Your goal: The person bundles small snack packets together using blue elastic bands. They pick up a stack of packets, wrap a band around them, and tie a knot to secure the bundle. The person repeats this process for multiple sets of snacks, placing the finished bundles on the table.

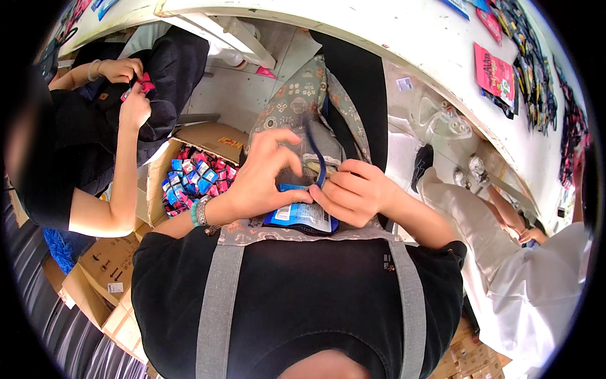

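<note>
A blue packet with a printed panel (303, 217) lies on my lap, over the patterned apron (289, 102). Pinched in the fingers of my right hand (355, 192) is a dark blue strap (322, 163), which curves upward in a loose arc. My left hand (267, 175) is at the packet's upper left, its thumb reaching across to the right fingertips and its other fingers curled and apart. Whether the left thumb presses on the strap or the packet I cannot tell.
An open cardboard box (158, 189) of blue and pink packets stands at my left. Beyond it a seated person (99, 118) handles a pink item. A white table (350, 21) curves across the front, bearing a pink packet (494, 71) and dark straps. Another person (511, 279) in white is at right.
</note>
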### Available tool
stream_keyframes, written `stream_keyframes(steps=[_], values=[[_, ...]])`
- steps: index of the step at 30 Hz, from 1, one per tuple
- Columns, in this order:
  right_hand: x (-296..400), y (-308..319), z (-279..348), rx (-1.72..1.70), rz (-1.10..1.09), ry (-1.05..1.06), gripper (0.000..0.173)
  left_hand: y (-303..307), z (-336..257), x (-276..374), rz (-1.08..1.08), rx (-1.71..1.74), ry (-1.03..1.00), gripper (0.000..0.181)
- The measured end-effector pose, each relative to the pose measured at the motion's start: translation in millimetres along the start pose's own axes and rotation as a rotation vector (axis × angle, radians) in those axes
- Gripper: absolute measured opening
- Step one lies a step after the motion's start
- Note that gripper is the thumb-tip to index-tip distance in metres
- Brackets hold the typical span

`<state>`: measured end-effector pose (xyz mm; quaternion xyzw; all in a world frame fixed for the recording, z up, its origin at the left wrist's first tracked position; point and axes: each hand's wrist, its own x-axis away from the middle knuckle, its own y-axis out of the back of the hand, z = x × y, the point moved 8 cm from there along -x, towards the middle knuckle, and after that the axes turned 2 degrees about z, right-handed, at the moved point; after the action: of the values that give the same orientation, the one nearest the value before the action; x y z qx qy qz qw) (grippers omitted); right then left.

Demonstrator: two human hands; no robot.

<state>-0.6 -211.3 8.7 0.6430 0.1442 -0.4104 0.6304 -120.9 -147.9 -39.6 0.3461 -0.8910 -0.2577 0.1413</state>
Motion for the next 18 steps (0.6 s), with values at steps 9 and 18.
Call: stream_keyframes(steps=[9, 18], values=[[13.3, 0.2, 0.4, 0.036, -0.128, -0.046, 0.026, -27.9, 18.2, 11.4, 0.074, 0.523, 0.231, 0.013], [23.6, -30.4, -37.2, -0.395, 0.072, -0.301, 0.021, 3.4, -21.1, 16.7, 0.000, 0.044, -0.233, 0.012]])
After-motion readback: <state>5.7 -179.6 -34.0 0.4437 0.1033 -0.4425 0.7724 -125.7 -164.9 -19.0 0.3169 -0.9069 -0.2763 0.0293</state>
